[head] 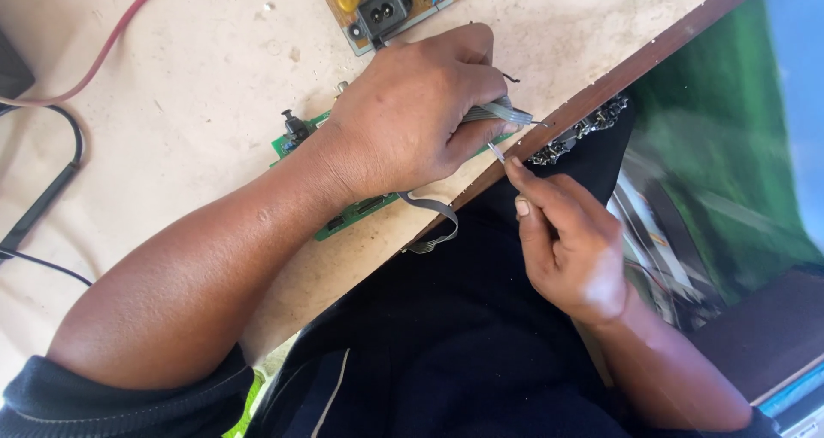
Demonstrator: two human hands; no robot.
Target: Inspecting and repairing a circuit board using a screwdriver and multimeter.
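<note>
Left hand (412,112) clamps the grey ribbon cable (493,112) over the green circuit board (348,215), steadying it; right hand (566,240) pinches a thin cable strand (496,151) at the table edge (601,90).

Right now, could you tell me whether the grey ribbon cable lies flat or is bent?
Bent: the grey ribbon cable curls in a loop off the table's edge below the left hand, which pinches its other end.

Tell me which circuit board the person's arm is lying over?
The green circuit board, near the table's edge. The left hand and forearm cover most of it. The orange-brown board, with a black socket and yellow part, lies uncovered at the top.
</note>
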